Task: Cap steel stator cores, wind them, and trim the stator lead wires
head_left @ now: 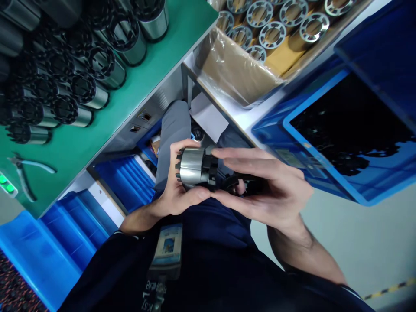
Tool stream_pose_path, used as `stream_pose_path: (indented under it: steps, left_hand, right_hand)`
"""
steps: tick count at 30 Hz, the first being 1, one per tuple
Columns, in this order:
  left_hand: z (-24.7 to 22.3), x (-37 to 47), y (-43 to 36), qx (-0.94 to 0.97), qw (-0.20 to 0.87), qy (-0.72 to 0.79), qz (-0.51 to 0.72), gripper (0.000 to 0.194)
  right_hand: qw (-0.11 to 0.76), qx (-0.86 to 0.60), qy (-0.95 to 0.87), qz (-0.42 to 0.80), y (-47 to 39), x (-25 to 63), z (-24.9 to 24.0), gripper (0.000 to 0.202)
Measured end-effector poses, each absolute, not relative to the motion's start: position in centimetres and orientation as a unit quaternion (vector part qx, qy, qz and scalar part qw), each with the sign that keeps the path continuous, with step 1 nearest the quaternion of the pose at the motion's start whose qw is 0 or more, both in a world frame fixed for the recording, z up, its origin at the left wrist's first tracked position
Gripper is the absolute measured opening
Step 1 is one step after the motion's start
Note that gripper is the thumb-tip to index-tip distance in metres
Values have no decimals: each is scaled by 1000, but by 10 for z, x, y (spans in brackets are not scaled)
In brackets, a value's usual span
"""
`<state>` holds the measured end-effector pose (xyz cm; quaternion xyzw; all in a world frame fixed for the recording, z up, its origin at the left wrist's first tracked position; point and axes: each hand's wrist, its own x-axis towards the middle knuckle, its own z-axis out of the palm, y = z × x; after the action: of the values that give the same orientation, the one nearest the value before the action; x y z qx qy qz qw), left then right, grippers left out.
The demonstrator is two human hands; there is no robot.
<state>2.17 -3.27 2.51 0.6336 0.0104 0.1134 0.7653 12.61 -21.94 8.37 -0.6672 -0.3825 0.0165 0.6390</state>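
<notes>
My left hand (pixel 177 197) is wrapped round a motor stator core (pixel 192 167), a silver metal cylinder with black plastic teeth showing at its left end. On the core's right end sits a black plastic end piece (pixel 209 169), which my right hand (pixel 279 186) touches with its fingertips. More black plastic end pieces (pixel 255 184) lie inside the curl of my right hand, partly hidden by its fingers. The core is held on its side above my lap, between both hands.
Several finished-looking cores (pixel 97 65) with black ends stand on the green bench (pixel 107 117), with cutting pliers (pixel 26 173) near its edge. Bare metal cores (pixel 273 34) fill a carton (pixel 234 69). At right, a blue bin (pixel 328 182) holds black parts (pixel 344 134). Blue trays (pixel 65 229) sit lower left.
</notes>
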Motion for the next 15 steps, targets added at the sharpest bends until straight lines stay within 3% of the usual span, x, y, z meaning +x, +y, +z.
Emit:
stream_pose_path:
  steps: [8,15]
  left_hand:
    - [29,32,-33,620,762,-67,176,79]
    - [28,25,-32,627,762,-25,160,77]
  right_hand:
    - [654,-660,-368,46,-219,124,73,71]
    - [682,-633,-360,61,-215,122,71,78]
